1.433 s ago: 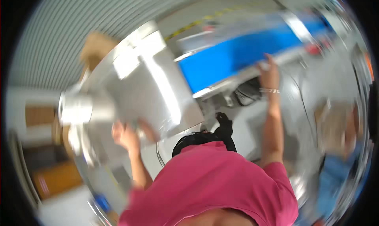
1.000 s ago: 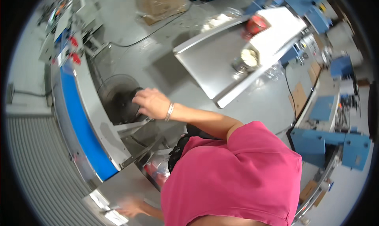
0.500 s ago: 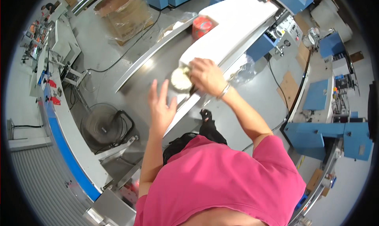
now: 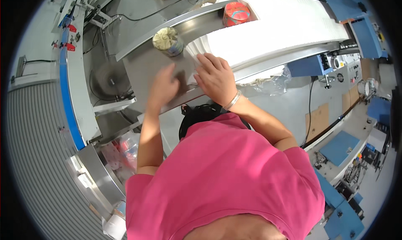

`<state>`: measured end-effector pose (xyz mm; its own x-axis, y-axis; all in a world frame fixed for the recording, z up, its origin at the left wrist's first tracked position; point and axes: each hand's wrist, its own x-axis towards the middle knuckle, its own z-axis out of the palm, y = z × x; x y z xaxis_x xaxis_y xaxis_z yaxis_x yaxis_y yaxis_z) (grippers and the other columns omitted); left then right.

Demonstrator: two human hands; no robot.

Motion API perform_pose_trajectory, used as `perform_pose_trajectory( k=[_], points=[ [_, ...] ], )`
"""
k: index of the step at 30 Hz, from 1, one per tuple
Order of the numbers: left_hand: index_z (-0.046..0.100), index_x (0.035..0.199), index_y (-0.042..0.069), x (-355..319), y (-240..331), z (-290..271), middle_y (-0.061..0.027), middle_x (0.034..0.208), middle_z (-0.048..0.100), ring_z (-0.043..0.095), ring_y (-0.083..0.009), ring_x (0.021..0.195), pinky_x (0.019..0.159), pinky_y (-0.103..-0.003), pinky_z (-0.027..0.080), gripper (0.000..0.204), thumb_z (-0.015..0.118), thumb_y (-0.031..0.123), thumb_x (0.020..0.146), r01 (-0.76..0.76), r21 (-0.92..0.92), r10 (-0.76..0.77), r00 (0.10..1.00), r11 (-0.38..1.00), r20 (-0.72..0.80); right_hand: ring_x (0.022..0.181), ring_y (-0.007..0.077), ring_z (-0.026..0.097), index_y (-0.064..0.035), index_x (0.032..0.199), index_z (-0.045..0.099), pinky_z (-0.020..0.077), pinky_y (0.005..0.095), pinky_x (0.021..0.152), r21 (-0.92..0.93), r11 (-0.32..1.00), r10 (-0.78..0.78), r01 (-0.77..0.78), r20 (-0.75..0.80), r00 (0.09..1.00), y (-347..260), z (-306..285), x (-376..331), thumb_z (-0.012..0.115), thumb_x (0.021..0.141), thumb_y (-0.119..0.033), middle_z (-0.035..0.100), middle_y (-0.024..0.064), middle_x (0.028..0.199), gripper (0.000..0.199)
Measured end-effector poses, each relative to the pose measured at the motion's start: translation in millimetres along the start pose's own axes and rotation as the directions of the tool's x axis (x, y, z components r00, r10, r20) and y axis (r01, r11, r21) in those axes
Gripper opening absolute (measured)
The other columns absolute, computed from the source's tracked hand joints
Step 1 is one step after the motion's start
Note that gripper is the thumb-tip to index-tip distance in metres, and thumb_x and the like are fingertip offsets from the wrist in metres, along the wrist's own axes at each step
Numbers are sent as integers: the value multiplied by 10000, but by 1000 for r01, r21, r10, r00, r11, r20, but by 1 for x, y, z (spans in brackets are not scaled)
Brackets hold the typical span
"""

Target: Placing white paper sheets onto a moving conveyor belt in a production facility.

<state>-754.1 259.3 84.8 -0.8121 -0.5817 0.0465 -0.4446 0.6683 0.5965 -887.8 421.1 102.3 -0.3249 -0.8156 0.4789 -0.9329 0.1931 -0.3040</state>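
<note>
The right hand (image 4: 215, 78) is pressing flat, fingers spread, on the long white stack of thin sheets (image 4: 276, 28). The left hand (image 4: 164, 87) is resting loosely open just beside the stack's near end, gripping nothing.

We wear a bright pink short-sleeved shirt (image 4: 226, 173), its sleeves ending above the elbows, so both forearms are bare. On our right wrist sits a thin silver bracelet (image 4: 231, 101). Our left wrist carries nothing.
</note>
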Motion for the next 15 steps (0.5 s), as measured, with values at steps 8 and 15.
perform_pose_trajectory(
  k=[8,15],
  points=[
    [482,1264,-6,-54,38,53,-195,1181,576,539,-376,1076,897,-482,421,424,554,125,867,28,-47,-18,979,999,202,1205,253,453,-48,1015,599,373,388,943,115,992,-68,59,80,994,2,-9,-2,680,763,-362,515,88,1264,410],
    [606,1098,3,-52,57,73,-147,1178,601,539,-304,1112,966,-502,373,285,546,113,842,9,309,-59,986,951,155,1217,257,445,-36,1041,601,366,382,956,-10,998,-54,55,96,994,7,-6,-5,679,744,-403,503,102,1290,479]
  ],
)
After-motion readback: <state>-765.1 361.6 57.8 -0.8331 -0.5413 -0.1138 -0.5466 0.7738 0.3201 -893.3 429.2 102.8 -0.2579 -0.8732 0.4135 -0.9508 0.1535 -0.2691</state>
